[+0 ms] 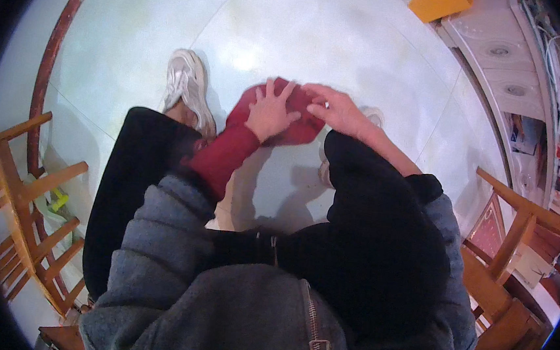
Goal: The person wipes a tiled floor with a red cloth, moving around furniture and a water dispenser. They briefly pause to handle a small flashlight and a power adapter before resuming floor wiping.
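A dark red cloth item (308,130) is spread between my knees, above the pale floor. My left hand (271,114) lies palm down on it with the fingers spread. Around my left forearm is a sleeve (227,158) of the same red, below the pushed-up grey jacket sleeve. My right hand (337,108) is at the cloth's right edge, thumb and forefinger apart over it. Whether its fingertips pinch any fabric is unclear. The right forearm is bare up to a dark cuff (424,186). Blur hides the cloth's exact shape.
A wooden chair (16,203) stands at the left, and wooden furniture (512,237) at the right. Along the right wall runs a white drawer cabinet (496,59) with cables on top. A yellow box (439,5) sits at the top right. My left shoe (188,81) rests on the floor.
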`<action>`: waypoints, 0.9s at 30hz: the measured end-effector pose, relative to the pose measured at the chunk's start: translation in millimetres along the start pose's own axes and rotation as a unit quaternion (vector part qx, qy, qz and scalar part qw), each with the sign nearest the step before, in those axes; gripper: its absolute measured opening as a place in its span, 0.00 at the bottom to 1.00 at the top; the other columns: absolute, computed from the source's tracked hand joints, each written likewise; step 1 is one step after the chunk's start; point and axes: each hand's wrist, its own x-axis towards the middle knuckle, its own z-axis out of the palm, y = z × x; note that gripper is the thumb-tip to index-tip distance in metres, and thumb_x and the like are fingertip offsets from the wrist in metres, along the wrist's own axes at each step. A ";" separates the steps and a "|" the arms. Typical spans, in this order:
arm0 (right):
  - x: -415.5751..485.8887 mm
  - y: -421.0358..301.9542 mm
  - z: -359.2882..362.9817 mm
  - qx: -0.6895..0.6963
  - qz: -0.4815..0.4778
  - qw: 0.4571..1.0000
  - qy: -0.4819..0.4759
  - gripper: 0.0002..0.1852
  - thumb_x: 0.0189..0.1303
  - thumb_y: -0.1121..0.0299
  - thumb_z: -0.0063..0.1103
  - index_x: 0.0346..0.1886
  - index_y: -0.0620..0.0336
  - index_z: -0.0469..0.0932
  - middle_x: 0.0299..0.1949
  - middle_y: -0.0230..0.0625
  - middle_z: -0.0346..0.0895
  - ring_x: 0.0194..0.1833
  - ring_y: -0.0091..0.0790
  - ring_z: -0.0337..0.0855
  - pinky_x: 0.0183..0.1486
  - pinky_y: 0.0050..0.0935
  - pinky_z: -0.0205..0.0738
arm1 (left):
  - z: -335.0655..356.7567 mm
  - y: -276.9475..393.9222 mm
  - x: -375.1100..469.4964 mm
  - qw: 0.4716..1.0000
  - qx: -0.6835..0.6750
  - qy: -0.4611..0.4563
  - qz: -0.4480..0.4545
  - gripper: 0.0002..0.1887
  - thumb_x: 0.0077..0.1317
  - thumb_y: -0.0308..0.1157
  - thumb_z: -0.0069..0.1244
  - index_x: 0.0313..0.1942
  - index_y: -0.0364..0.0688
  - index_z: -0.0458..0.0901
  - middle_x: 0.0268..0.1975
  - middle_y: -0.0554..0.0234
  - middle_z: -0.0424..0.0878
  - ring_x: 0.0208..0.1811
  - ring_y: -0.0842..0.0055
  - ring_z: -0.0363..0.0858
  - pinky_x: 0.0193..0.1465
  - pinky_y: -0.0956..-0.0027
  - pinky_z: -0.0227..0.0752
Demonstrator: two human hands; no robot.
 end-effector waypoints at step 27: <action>-256.7 -146.7 31.8 0.079 -0.040 0.962 -0.258 0.23 0.62 0.66 0.66 0.61 0.55 0.77 0.60 0.38 0.78 0.60 0.37 0.78 0.65 0.37 0.71 | 67.7 -5.4 -134.5 0.994 -0.040 -0.012 0.103 0.19 0.62 0.35 0.53 0.54 0.43 0.81 0.47 0.43 0.85 0.52 0.49 0.82 0.56 0.51 0.76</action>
